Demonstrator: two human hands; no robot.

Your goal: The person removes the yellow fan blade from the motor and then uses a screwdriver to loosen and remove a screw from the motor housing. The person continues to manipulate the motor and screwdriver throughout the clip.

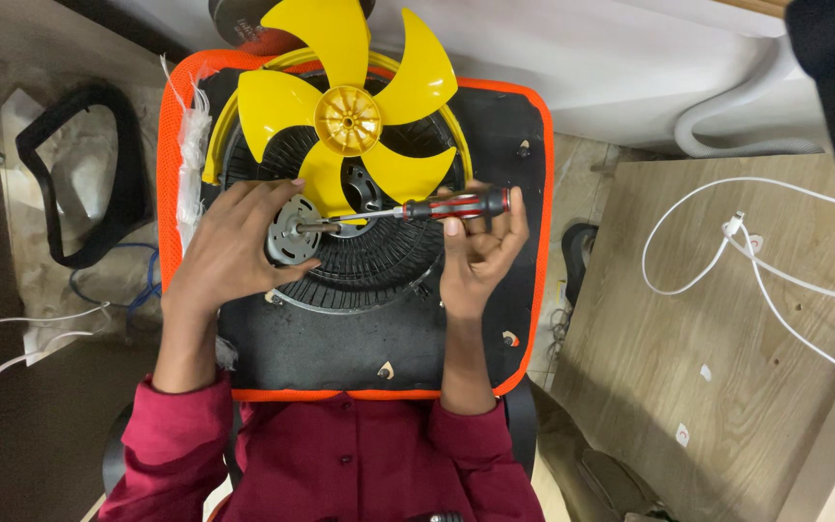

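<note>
At the far left I see a black loop-shaped plastic frame (70, 174) lying on the floor, well apart from the work. Moving right, my left hand (234, 246) curls around a round grey metal motor housing (290, 232), fingers wrapped over its rim and thumb beneath; I judge that this grip steadies the part against turning. The housing rests on a black ribbed circular fan grille (369, 256), which lies flat on a black seat cushion with orange mesh edging (171, 164), so the cushion serves as a work surface close to the body. A yellow five-bladed plastic fan blade (348, 106) sits on the upper part of the grille, just above the housing. A screwdriver with a red-and-black striped handle (456, 205) lies horizontally, its tip meeting the housing's centre. My right hand (475, 256) holds the handle with fingertips pinched narrowly around it, a hold that suits rotating the tool. Further right, white cables (756, 261) trail over a light wooden board (707, 387).
</note>
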